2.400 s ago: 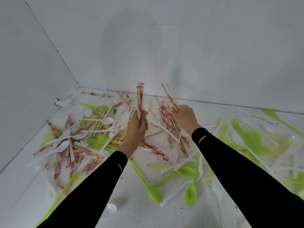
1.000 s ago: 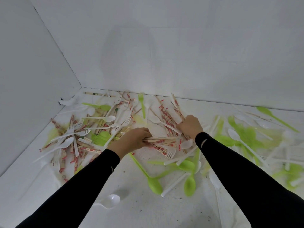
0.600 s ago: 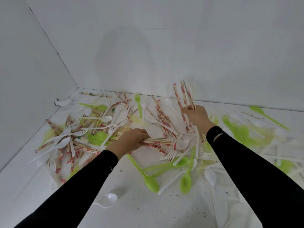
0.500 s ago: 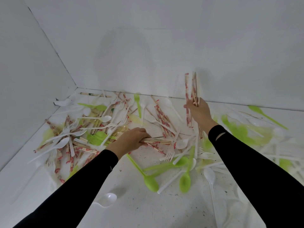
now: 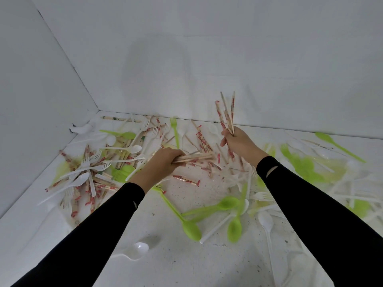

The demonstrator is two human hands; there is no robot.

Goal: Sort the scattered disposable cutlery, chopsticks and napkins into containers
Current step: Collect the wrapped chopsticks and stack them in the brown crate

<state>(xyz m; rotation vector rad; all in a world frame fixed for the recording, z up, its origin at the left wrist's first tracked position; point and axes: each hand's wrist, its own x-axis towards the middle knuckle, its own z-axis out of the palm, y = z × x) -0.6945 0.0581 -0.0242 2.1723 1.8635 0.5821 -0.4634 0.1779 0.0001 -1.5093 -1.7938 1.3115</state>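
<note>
My left hand (image 5: pixel 163 161) grips a bundle of wooden chopsticks (image 5: pixel 196 157) that lies level and points right, just above the white surface. My right hand (image 5: pixel 240 139) grips several wrapped chopsticks (image 5: pixel 227 114) with red print, held upright in front of the back wall. More wrapped chopsticks (image 5: pixel 200 135) lie scattered between and behind both hands. White forks and spoons (image 5: pixel 91 164) are piled with chopsticks at the left. Green spoons (image 5: pixel 189 226) lie in front of my hands.
White walls close the surface at the left and back, meeting in a corner (image 5: pixel 98 110). A loose white spoon (image 5: pixel 136 249) lies near the front. Green and white cutlery (image 5: pixel 306 168) is spread at the right, blurred. No container or napkin is in view.
My right hand lifted a bunch of wrapped chopsticks off the pile and turned them upright. My left hand stayed low, holding its bundle level.
</note>
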